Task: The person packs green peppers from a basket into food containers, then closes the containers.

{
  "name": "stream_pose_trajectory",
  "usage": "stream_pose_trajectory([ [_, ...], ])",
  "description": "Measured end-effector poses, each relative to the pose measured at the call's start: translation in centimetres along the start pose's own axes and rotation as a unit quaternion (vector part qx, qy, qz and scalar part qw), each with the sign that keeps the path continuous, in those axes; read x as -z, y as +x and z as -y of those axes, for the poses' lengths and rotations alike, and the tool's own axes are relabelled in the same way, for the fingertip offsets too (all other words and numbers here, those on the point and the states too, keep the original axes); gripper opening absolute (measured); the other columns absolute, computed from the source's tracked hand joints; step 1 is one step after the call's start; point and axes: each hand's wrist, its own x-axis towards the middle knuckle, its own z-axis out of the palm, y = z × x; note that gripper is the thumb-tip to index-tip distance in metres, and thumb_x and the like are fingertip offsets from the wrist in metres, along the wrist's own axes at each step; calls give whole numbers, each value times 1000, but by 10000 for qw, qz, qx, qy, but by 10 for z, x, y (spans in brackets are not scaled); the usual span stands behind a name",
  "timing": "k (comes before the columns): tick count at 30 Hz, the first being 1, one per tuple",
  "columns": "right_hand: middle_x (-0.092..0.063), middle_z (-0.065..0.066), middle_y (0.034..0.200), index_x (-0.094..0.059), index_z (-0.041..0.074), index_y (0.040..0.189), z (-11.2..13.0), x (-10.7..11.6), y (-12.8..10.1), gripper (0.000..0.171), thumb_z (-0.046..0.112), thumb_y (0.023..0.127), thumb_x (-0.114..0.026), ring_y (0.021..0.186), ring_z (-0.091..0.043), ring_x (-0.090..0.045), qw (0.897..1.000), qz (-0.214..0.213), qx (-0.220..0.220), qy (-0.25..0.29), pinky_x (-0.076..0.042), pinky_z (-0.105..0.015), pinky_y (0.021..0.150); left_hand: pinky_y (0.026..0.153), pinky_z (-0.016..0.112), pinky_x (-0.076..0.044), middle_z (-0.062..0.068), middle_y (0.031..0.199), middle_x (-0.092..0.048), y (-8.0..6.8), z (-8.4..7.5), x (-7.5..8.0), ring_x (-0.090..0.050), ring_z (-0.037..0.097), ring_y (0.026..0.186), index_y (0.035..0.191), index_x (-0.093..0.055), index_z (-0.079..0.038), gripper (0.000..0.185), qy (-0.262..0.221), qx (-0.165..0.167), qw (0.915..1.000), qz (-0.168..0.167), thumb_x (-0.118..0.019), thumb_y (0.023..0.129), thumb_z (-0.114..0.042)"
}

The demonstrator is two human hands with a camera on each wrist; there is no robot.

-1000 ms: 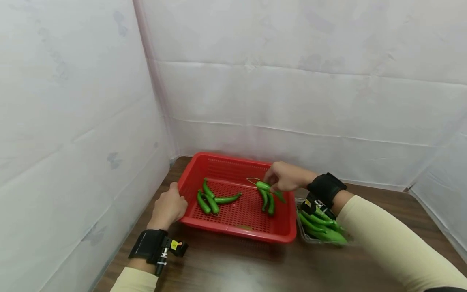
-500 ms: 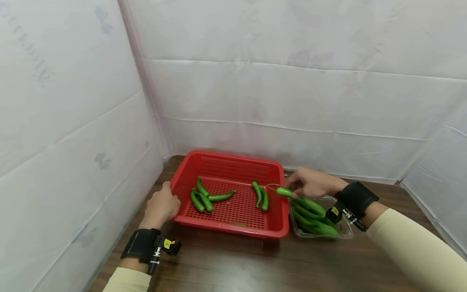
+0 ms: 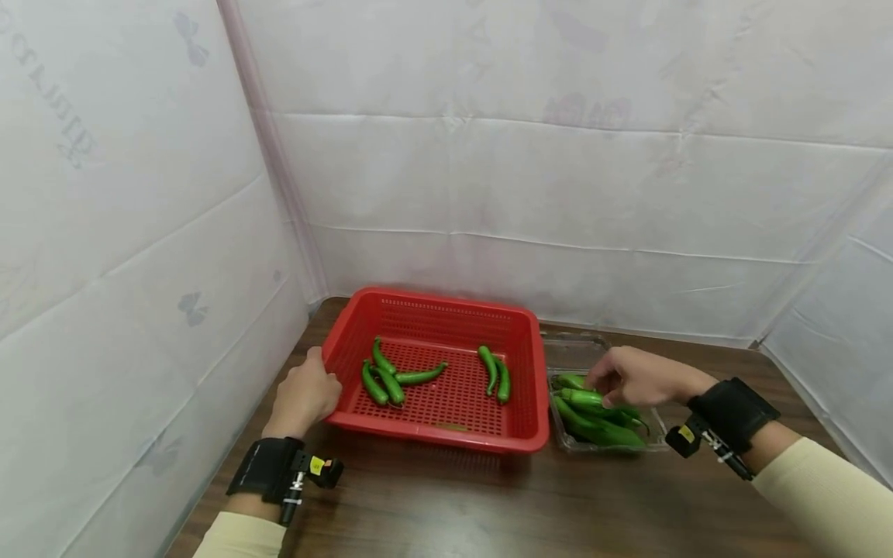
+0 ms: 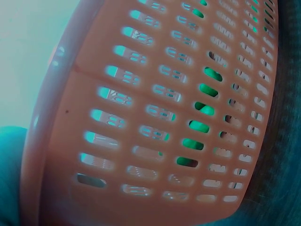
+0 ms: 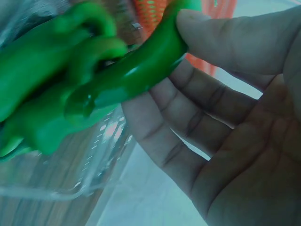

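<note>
My left hand [image 3: 303,394] grips the left rim of a red plastic basket [image 3: 446,438]. In the left wrist view the slotted wall of the basket [image 4: 141,108] fills the picture, with green showing through the slots. My right hand [image 3: 642,377] is over a clear plastic box [image 3: 657,442] of green chili peppers [image 3: 600,432]. Between thumb and fingers it pinches one curved green chili pepper [image 5: 136,70], close above the others. Inside the basket, several chili peppers [image 3: 418,375] lie on the left and two chili peppers [image 3: 502,381] on the right.
Basket and box stand side by side on a dark wooden table [image 3: 446,496]. Behind the box its clear lid [image 3: 575,350] lies folded back. White sheeting [image 3: 502,170] walls off the table at the back and both sides.
The right hand has carried a chili pepper from above the basket's right part across to the clear box. The left hand has stayed on the rim, and the head view has shifted slightly.
</note>
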Motion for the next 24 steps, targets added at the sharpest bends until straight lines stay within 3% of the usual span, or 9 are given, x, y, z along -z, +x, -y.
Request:
stream_pose_trajectory([
  [5, -71, 3, 95, -76, 8, 114, -6, -11, -14, 25, 2, 90, -75, 80, -1, -60, 9998, 39, 177, -76, -51, -28, 71, 66, 40, -50, 32, 112, -65, -1, -1, 2, -65, 33, 84, 151, -30, 8, 56, 43, -8, 10000, -25, -46, 103, -15],
  [12, -68, 7, 84, -76, 15, 97, -4, -21, -17, 27, -8, 83, -74, 69, 2, -52, 9991, -28, 364, -200, -46, -26, 63, 67, 41, -50, 32, 113, -65, -1, -1, 2, -65, 34, 85, 150, -30, 8, 56, 70, 38, 10000, -51, -46, 102, -15],
  [16, -49, 14, 71, -73, 17, 83, -2, -27, -17, 26, -9, 81, -74, 63, 4, -36, 9974, -99, 531, -475, -35, -26, 59, 65, 39, -49, 32, 112, -65, -1, 0, 2, -65, 33, 83, 149, -30, 9, 55, 35, 7, 10000, -57, -46, 102, -14],
  [19, -30, 14, 68, -61, 20, 71, -1, -29, -18, 34, -10, 81, -73, 64, 0, -22, 9966, -66, 507, -638, -25, -28, 60, 63, 38, -49, 33, 111, -65, 0, 0, 1, -65, 33, 82, 149, -31, 10, 55, 61, -99, 9999, -94, -47, 102, -14],
  [24, -26, 13, 68, -49, 24, 68, -1, -24, -26, 43, -10, 82, -72, 64, -2, -18, 9952, -91, 369, -902, -21, -30, 59, 63, 39, -49, 34, 111, -65, -1, -1, -1, -66, 34, 82, 149, -31, 11, 54, 131, -206, 9996, -159, -47, 103, -14],
])
